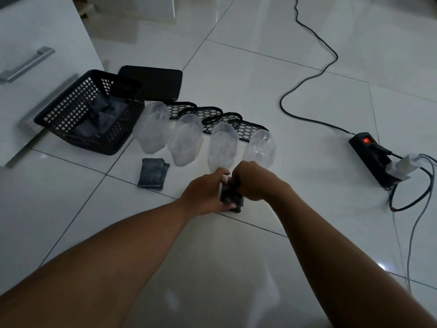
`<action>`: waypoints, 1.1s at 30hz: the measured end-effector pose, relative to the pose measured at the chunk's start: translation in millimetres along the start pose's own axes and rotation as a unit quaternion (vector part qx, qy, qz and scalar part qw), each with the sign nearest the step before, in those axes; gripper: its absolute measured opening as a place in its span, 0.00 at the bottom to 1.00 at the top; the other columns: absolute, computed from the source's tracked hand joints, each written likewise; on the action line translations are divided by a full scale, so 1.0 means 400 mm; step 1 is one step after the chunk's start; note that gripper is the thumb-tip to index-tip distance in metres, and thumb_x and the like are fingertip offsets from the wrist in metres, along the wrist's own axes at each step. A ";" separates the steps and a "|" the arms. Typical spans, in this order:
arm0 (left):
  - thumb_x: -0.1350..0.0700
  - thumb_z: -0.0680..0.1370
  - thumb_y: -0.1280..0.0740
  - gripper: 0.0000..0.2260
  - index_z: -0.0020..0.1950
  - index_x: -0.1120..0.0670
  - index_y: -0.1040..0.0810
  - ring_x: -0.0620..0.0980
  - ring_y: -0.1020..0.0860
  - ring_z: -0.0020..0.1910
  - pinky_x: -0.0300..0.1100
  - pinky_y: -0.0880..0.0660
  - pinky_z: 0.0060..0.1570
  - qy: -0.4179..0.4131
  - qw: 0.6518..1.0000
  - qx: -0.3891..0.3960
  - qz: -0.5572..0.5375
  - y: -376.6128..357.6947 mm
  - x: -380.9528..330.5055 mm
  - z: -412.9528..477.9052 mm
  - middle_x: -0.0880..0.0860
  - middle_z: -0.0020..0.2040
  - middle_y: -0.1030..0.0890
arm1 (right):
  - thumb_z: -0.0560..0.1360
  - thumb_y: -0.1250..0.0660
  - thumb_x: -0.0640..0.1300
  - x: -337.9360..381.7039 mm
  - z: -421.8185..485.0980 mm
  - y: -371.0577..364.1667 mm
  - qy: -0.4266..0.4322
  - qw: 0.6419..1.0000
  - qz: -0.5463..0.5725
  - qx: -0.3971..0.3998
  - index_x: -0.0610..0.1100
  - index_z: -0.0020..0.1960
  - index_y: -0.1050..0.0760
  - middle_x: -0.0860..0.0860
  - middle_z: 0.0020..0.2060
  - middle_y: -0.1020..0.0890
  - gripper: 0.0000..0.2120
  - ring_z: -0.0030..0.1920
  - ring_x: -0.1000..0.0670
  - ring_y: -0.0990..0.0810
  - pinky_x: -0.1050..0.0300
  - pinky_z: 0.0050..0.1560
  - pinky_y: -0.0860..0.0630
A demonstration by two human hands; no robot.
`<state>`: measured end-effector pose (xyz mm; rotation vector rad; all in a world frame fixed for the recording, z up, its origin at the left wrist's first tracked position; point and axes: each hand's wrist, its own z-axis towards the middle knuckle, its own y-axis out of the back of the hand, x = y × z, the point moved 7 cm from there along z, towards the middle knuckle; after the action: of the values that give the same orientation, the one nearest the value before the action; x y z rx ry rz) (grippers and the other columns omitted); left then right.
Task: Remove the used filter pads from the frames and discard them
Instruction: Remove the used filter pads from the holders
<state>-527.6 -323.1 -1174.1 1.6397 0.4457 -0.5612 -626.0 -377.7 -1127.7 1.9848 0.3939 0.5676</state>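
Note:
Both my hands meet over the white floor tiles and grip one dark filter frame with a grey pad (pixel 231 197) in it. My left hand (pixel 205 194) holds its left side, and my right hand (pixel 251 179) closes over its top. A loose grey filter pad (pixel 152 172) lies on the floor to the left. Several clear plastic frames (pixel 185 143) stand in a row behind my hands. Behind them lie several black honeycomb grilles (pixel 212 114). A black mesh basket (pixel 89 112) at the left holds several grey pads.
A black flat lid (pixel 153 82) lies behind the basket. A white cabinet drawer with a metal handle (pixel 26 65) is at the far left. A black power strip (pixel 376 157) with a lit red switch and trailing cables (pixel 307 79) sits on the right.

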 end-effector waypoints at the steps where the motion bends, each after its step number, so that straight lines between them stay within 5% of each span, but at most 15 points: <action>1: 0.35 0.61 0.22 0.42 0.69 0.45 0.37 0.48 0.19 0.53 0.40 0.25 0.49 -0.009 1.000 -0.005 -0.008 0.000 0.001 -0.003 0.44 0.60 0.20 | 0.76 0.33 0.43 -0.002 0.001 -0.017 -0.002 1.000 -0.003 0.004 0.40 0.49 0.21 0.49 0.35 0.25 0.06 0.34 0.49 0.23 0.58 0.34 0.27; 4: 0.33 0.58 0.22 0.47 0.70 0.46 0.36 0.48 0.19 0.53 0.42 0.23 0.52 -0.031 0.999 -0.017 0.006 0.007 0.000 -0.016 0.45 0.61 0.21 | 0.76 0.32 0.39 -0.002 -0.010 -0.054 -0.002 0.999 -0.014 0.051 0.40 0.52 0.22 0.49 0.35 0.24 0.06 0.34 0.50 0.22 0.59 0.34 0.26; 9: 0.29 0.55 0.23 0.48 0.67 0.50 0.33 0.46 0.21 0.50 0.40 0.24 0.46 -0.067 0.995 -0.048 0.048 0.053 0.000 -0.042 0.46 0.60 0.23 | 0.74 0.28 0.39 0.026 0.003 -0.034 0.021 0.991 -0.048 0.121 0.41 0.58 0.20 0.47 0.43 0.16 0.12 0.42 0.49 0.16 0.55 0.47 0.18; 12: 0.27 0.56 0.25 0.46 0.66 0.48 0.33 0.44 0.24 0.48 0.41 0.23 0.47 -0.029 0.998 -0.036 0.045 0.105 0.024 -0.063 0.44 0.56 0.24 | 0.75 0.29 0.37 0.089 0.045 0.034 0.058 0.992 -0.037 0.104 0.42 0.60 0.20 0.47 0.52 0.17 0.14 0.48 0.49 0.17 0.53 0.55 0.20; 14: 0.26 0.58 0.28 0.42 0.65 0.45 0.34 0.44 0.25 0.48 0.42 0.24 0.48 0.014 0.998 -0.028 0.052 0.145 0.058 -0.074 0.43 0.55 0.25 | 0.74 0.30 0.34 0.133 0.077 0.080 0.060 0.994 0.017 0.092 0.39 0.58 0.19 0.46 0.53 0.16 0.12 0.42 0.51 0.17 0.52 0.51 0.18; 17: 0.29 0.65 0.32 0.29 0.57 0.44 0.32 0.46 0.23 0.44 0.45 0.24 0.46 0.033 0.992 -0.094 0.073 0.253 0.120 -0.105 0.43 0.48 0.24 | 0.75 0.32 0.32 0.225 0.136 0.140 0.084 0.994 0.041 0.062 0.38 0.57 0.19 0.46 0.52 0.17 0.11 0.35 0.54 0.18 0.54 0.46 0.17; 22: 0.43 0.72 0.31 0.13 0.47 0.48 0.29 0.49 0.24 0.39 0.46 0.24 0.41 0.103 0.967 -0.208 0.103 0.481 0.247 -0.145 0.45 0.41 0.25 | 0.74 0.31 0.31 0.395 0.245 0.229 0.140 0.988 0.057 -0.009 0.39 0.53 0.17 0.44 0.49 0.15 0.10 0.44 0.47 0.15 0.51 0.51 0.18; 27: 0.45 0.75 0.34 0.11 0.41 0.52 0.27 0.55 0.22 0.39 0.46 0.25 0.39 0.206 0.925 -0.270 0.169 0.694 0.435 -0.170 0.52 0.39 0.21 | 0.75 0.35 0.37 0.546 0.369 0.276 0.174 0.979 0.084 -0.073 0.38 0.51 0.19 0.42 0.46 0.16 0.08 0.43 0.43 0.16 0.48 0.49 0.18; 33: 0.45 0.75 0.32 0.09 0.51 0.47 0.17 0.56 0.20 0.52 0.50 0.28 0.55 0.254 0.912 -0.109 0.303 0.778 0.604 -0.116 0.53 0.50 0.17 | 0.75 0.35 0.45 0.680 0.495 0.256 0.182 0.975 0.068 -0.104 0.45 0.55 0.20 0.48 0.49 0.18 0.11 0.51 0.44 0.19 0.42 0.60 0.25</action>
<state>-146.6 -328.2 -1064.0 1.5866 0.3282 0.3808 -286.8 -434.6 -1054.5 1.7139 0.4052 1.0260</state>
